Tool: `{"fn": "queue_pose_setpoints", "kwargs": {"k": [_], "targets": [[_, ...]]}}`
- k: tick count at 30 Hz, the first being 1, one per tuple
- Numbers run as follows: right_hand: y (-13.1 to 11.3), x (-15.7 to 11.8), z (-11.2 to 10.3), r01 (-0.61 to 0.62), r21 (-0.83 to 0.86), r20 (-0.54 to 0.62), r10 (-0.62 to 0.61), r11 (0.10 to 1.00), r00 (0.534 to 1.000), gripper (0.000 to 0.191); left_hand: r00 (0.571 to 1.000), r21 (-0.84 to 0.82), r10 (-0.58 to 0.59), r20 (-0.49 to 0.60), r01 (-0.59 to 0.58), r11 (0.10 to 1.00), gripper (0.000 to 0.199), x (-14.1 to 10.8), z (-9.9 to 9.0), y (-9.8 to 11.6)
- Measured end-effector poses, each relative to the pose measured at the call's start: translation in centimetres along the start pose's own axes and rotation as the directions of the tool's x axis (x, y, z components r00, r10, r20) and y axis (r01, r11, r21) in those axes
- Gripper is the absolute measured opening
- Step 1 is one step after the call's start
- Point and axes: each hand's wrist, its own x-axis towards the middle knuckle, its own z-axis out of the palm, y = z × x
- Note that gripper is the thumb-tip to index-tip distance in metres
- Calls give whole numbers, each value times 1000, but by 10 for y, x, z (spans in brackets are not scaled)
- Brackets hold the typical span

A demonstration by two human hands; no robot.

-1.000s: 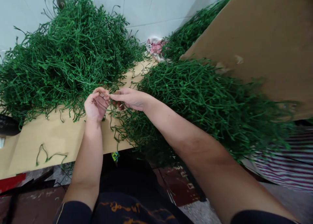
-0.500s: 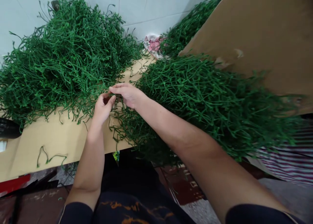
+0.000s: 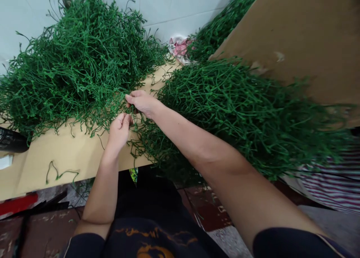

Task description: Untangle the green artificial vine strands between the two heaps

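Observation:
Before me lie two heaps of thin, green, plastic-looking stems with small knobbed tips: a tall left heap and a wide right heap. My left hand is closed, thumb pressed to curled fingers, at the gap between the heaps. Just above and to its right, my right hand pinches with thumb and fingertips at the edge of the left heap. Thin green stems run between and around the two hands. The fingers partly hide what each one grips.
Tan cardboard covers the table, with a loose stem near its front edge. A big cardboard sheet leans at right. A black cylindrical object stands at left. A pink and white cloth lies by the tiled wall.
My left hand has closed more and dropped slightly away from my right hand, so the gap between them has grown. The whole view has shifted a little.

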Motion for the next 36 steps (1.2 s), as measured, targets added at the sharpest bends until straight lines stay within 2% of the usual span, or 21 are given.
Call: {"fn": "queue_pose_setpoints", "kwargs": {"k": [3,9,12,14,17,20,23,25,27,29,32,34,36], "targets": [[-1,3,6,49,-33,-51,-51,998,997,31,999,-47,-45,19,46,998,25,-7,0,-4],[0,4,12,50,-21,-56,-51,999,997,31,995,-161,-100,21,102,982,25,-12,0,1],[0,0,7,-6,46,16,5,999,1000,30,986,-196,-165,-10,160,968,20,-10,-2,3],[2,-4,1,-39,44,117,33,998,993,32,987,-186,-156,-46,145,972,17,-9,-3,0],[6,-11,-9,-42,-24,279,47,999,959,37,991,-31,-2,-130,-2,1000,13,-7,-6,-10],[7,-19,-16,-24,-63,334,44,998,942,35,968,255,205,-145,-164,953,10,-8,-10,-15],[6,-22,-18,-19,-59,301,36,998,953,29,954,449,282,-98,-210,868,14,-10,-11,-13],[5,-20,-17,-1,-71,241,18,997,970,28,957,502,281,-67,-211,839,22,-11,-9,-9],[8,-14,-16,82,-157,146,-59,984,987,29,963,511,266,-29,-215,832,28,-14,-5,-6],[13,-7,-16,231,-367,38,-233,901,972,29,971,481,239,10,-214,850,29,-17,-1,-6],[22,2,-18,331,-697,-7,-467,636,884,22,986,371,165,27,-163,914,28,-22,4,-10],[27,3,-17,334,-791,30,-513,512,858,19,994,275,105,26,-108,955,29,-25,6,-14],[28,3,-14,348,-822,74,-522,450,850,21,997,192,69,31,-74,979,30,-25,5,-16]]}}
